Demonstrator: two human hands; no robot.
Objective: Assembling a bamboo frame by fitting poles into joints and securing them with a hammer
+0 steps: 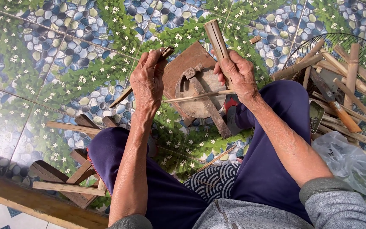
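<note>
Left hand (148,80) first: it is closed around a dark knife handle (166,51), knuckles up, with a thin blade or sliver running down and left from under the palm toward the tiled floor (43,63); how much of that is blade I cannot tell. Below it, loose wooden slats (70,127) lie on the tiles beside the left knee.

Moving across, a round chopping block (191,91) sits on a brown board (187,61) between the feet, a rusty cleaver (206,104) resting on it. A thin stick (200,96) lies across the block, reaching toward the right hand.

Right hand (238,74) now: fingers wrapped tight around a bamboo strip (217,40), held upright with its split top end pointing away from the body.

Judging by this, clean splitting wants the edge set square on the strip's end, following the grain, with the gripping fingers kept below the cut.

Far right, a wire basket (352,42) holds more bamboo pieces (352,68) and an orange-handled knife (339,110), with a clear plastic bag (352,165) beside the right thigh.
</note>
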